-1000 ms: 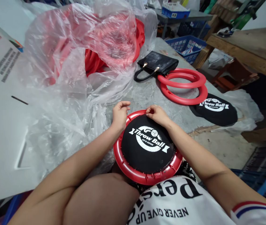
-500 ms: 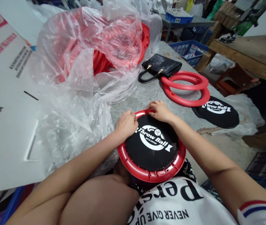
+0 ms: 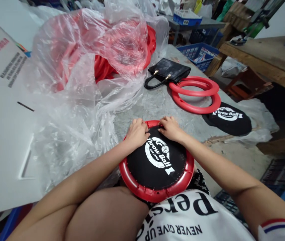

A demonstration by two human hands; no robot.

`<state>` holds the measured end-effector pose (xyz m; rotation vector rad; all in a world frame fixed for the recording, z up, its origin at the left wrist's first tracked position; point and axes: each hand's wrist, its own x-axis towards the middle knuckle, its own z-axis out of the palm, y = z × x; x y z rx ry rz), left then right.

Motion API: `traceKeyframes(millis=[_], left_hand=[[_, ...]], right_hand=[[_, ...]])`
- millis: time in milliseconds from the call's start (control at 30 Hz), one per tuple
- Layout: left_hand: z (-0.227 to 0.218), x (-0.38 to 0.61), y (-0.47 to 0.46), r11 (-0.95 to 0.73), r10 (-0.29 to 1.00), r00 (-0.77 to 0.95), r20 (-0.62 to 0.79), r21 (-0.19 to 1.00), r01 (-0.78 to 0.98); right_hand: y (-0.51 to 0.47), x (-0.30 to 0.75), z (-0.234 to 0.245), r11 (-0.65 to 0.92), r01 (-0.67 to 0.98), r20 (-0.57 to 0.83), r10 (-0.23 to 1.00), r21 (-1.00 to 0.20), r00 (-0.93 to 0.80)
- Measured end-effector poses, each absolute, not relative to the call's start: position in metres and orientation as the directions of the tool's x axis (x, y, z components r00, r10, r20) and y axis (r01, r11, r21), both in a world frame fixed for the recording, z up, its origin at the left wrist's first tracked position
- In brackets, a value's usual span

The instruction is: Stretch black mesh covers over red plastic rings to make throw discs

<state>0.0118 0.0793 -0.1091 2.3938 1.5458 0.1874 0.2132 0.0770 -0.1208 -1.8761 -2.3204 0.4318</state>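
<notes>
On my lap, against the table edge, lies a red plastic ring (image 3: 154,195) with a round black mesh sheet (image 3: 137,164) printed "Throw Ball" set inside it. My left hand (image 3: 137,133) grips the far left of the rim, fingers curled over it and the sheet's edge. Gripping the far right part of the rim, my right hand (image 3: 171,129) has its thumb and fingers bent at the sheet's edge. A short stretch of rim shows between the hands. Small holes and pegs run round the ring's near side.
Clear plastic bags (image 3: 82,110) with red rings (image 3: 103,68) in them cover the table's left. Beyond my hands lie a black handbag (image 3: 171,70), two loose red rings (image 3: 195,107) and more black printed sheets (image 3: 241,125). A white carton (image 3: 4,160) stands at left.
The black sheet and ring have turned clockwise, so the print slants more steeply. My right hand has come slightly nearer to me, and the view has shifted a little.
</notes>
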Motion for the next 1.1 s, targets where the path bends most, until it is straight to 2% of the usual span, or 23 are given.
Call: traceKeyframes(millis=[167, 400, 533, 633, 800, 1100], left_hand=[[-0.114, 0.024, 0.084, -0.322, 0.917, 0.390, -0.087, 0.418, 0.850], [-0.115, 0.034, 0.092, -0.301, 0.935, 0.355, -0.007, 0.515, 0.803], [-0.119, 0.036, 0.095, -0.280, 0.947, 0.319, 0.032, 0.568, 0.774], [-0.121, 0.037, 0.094, -0.252, 0.957, 0.287, 0.040, 0.601, 0.758], [-0.120, 0.038, 0.093, -0.234, 0.963, 0.268, 0.032, 0.591, 0.772], [-0.119, 0.039, 0.093, -0.253, 0.959, 0.281, 0.030, 0.535, 0.806]], right_hand=[[0.057, 0.216, -0.131, 0.130, 0.930, 0.015, 0.991, -0.344, -0.133], [0.072, 0.222, -0.119, 0.134, 0.909, -0.060, 0.983, -0.395, -0.171], [0.100, 0.221, -0.111, 0.209, 0.834, -0.072, 0.956, -0.511, -0.284], [0.112, 0.218, -0.114, 0.168, 0.760, -0.094, 0.953, -0.628, -0.289], [0.111, 0.219, -0.126, 0.113, 0.679, -0.047, 0.976, -0.726, -0.214], [0.110, 0.222, -0.135, 0.095, 0.631, -0.037, 0.981, -0.770, -0.192]])
